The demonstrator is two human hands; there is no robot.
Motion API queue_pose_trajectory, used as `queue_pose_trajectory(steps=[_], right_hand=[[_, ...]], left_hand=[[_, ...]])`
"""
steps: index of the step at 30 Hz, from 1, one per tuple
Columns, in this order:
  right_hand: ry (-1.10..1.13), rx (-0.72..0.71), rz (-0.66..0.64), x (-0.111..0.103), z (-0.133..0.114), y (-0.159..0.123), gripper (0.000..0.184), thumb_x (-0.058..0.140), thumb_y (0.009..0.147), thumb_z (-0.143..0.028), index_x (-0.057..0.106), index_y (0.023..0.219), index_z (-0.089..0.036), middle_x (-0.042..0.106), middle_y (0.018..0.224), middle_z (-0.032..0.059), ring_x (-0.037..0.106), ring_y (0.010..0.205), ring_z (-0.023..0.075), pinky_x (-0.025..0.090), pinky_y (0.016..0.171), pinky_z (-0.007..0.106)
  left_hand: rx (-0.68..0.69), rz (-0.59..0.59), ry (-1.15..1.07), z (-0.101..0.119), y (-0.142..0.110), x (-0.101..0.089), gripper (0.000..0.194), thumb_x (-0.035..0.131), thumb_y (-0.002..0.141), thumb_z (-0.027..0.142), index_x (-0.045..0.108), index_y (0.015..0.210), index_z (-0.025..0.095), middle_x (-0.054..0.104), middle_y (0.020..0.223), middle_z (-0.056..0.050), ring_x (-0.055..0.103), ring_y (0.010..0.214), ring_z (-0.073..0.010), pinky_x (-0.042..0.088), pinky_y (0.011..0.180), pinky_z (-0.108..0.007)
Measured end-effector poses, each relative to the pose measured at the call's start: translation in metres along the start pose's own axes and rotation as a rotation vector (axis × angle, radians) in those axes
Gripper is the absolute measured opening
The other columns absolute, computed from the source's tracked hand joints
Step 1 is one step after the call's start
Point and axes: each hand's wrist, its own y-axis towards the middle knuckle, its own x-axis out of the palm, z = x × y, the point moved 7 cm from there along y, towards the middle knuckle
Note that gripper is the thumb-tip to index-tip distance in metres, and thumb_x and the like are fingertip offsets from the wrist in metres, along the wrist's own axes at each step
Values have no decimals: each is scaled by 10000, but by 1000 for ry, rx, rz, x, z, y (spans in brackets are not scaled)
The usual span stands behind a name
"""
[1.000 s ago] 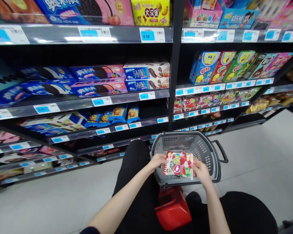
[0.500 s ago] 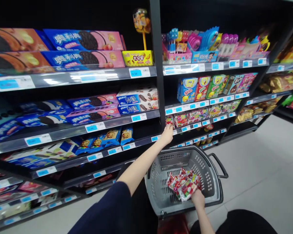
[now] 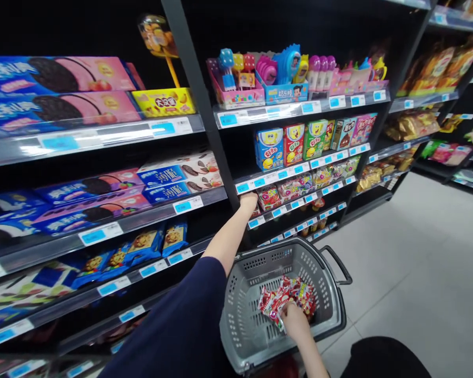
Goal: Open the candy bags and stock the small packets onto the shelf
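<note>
My left hand (image 3: 249, 202) reaches into a low shelf, at the left end of a row of small candy packs (image 3: 268, 198). Its fingers are hidden behind the shelf front and the packs, so what they hold cannot be made out. Below, my right hand (image 3: 295, 319) is inside the grey shopping basket (image 3: 236, 333), its fingers bent around the edge of a shiny red and white candy packet (image 3: 278, 307). Several similar candy packets (image 3: 305, 296) lie in a loose pile on the basket's slotted floor.
Boxed Oreo biscuits (image 3: 86, 107) and blue cookie packs (image 3: 175, 236) fill shelves on the left. A dark upright post (image 3: 199, 79) divides the bays. Small snack boxes (image 3: 269, 149) stand above the candy row. The basket's handle (image 3: 341, 265) sticks out over the pale tiled floor (image 3: 413, 273).
The view has turned right and come nearer the shelves. My left hand has pushed deeper into the candy shelf. My right hand has moved its packet left onto the pile.
</note>
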Motion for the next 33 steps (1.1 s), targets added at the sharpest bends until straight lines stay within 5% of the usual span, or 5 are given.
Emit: queue_pose_trajectory(steps=[9,13,16,25,33], right_hand=[[612,58,-56,-11,-25,-1,198,541,738,-361,600,765,-174,669,766,99,640,696,223,449,615,297],[1561,-30,-334,-28,-68,-20,485,467,727,-600,495,1034,-225,644,787,34,626,611,163,462,595,284],[1845,-124,-584,-45,-96,-50,637,496,689,-637,388,1205,-281,625,844,12,614,596,141,472,577,279],[1620,-407,-131,-76,-93,-70,591,753,582,-263,494,1113,-281,455,1275,63,554,985,223,449,822,346],[1319,-476,-248,-58,-86,-67,597,780,546,-280,572,1104,-248,523,1232,85,454,1151,269,312,987,434]], left_hand=[[520,-342,373,34,-100,-25,47,574,739,141,599,718,175,532,747,-30,513,852,-189,362,892,-371],[582,136,319,47,-181,-86,119,522,789,174,629,766,219,443,779,-18,483,903,-192,429,821,-390],[595,146,80,50,-256,-95,128,552,766,131,635,739,225,393,759,2,508,827,-157,478,699,-319],[-49,-34,-413,-7,-335,-101,55,715,608,157,690,619,205,384,1164,-45,454,1040,-242,423,856,-350],[-623,-489,-1222,-47,-364,-62,509,579,682,360,517,1171,234,554,1126,-116,574,912,-305,505,645,-433]])
